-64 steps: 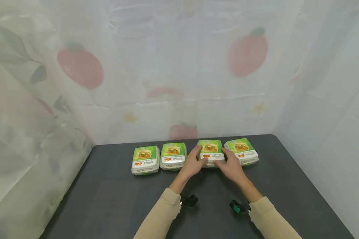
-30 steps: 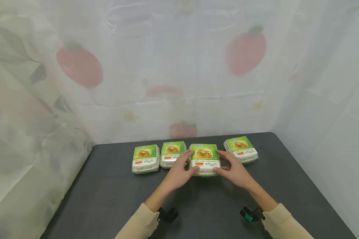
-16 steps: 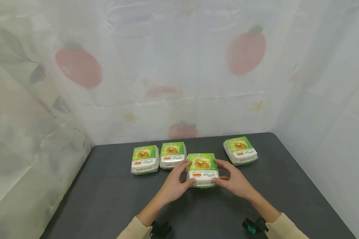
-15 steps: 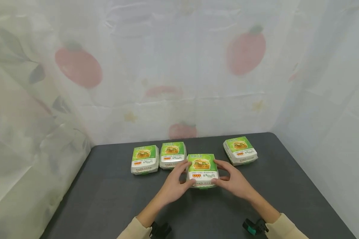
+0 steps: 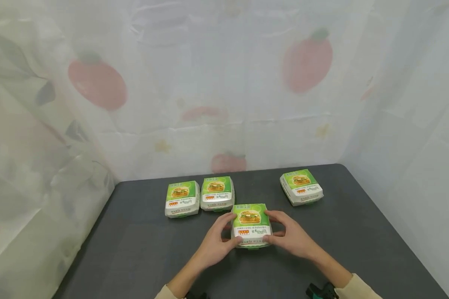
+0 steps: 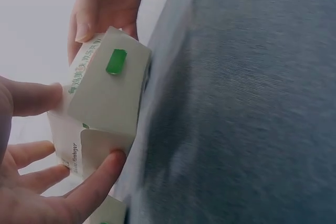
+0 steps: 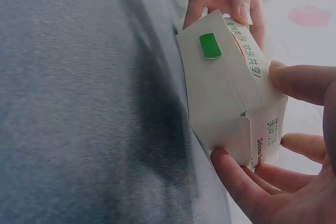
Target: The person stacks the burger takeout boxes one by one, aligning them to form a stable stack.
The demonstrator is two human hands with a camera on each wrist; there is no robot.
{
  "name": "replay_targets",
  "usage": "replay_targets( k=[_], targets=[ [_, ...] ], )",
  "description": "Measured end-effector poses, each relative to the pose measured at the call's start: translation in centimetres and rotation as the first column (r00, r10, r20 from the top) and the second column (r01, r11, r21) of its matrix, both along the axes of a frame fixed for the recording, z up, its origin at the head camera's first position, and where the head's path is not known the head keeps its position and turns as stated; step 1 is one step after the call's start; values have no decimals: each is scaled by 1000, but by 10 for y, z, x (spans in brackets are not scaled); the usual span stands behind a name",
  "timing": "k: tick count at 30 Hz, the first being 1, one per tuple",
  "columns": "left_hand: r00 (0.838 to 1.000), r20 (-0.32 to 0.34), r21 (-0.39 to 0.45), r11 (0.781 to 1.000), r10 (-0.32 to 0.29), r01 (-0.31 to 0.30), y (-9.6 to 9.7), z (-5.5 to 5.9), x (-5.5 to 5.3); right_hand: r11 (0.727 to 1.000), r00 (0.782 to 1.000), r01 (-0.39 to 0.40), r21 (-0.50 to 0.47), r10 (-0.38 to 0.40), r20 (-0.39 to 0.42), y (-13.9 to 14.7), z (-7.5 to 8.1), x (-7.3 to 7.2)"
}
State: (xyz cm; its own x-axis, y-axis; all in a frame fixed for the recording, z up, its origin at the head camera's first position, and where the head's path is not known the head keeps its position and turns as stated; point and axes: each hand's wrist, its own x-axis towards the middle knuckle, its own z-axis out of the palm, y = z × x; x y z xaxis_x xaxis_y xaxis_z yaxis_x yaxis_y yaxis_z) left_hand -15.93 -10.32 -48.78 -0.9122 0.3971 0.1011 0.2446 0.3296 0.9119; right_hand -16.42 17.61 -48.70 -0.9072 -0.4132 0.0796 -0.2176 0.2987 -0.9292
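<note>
A green-and-white hamburger box (image 5: 250, 226) with a burger picture on its lid is held between both hands, low over the middle of the dark table. My left hand (image 5: 215, 243) grips its left side, thumb at the front corner and fingers along the side wall. On the opposite side my right hand (image 5: 293, 236) grips it the same way. Both wrist views show the box's front wall with a green tab (image 6: 116, 62), the lid closed. Fingertips press on the side flap in the right wrist view, near the green lettering (image 7: 272, 131).
Two matching boxes stand side by side at the back left, the outer box (image 5: 181, 199) and the inner box (image 5: 217, 193). A third box (image 5: 301, 187) sits slightly turned at the back right. Behind the dark table (image 5: 134, 249) hangs a pale fruit-print curtain (image 5: 224, 83).
Both hands have taken the box out of the back row and drawn it toward the person and slightly left. The other boxes have stayed put.
</note>
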Motion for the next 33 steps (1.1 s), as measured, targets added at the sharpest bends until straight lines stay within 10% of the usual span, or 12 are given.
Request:
replay_targets(
  k=[21,33],
  targets=[
    [998,61,12,1000,10,-11,-9,-19,14,999,1000,-20,-26,20,7,-7,-17,16],
    [999,43,-86,996,3,1,-7,-19,-2,999,1000,-28,-15,28,-13,-8,-16,18]
  ],
)
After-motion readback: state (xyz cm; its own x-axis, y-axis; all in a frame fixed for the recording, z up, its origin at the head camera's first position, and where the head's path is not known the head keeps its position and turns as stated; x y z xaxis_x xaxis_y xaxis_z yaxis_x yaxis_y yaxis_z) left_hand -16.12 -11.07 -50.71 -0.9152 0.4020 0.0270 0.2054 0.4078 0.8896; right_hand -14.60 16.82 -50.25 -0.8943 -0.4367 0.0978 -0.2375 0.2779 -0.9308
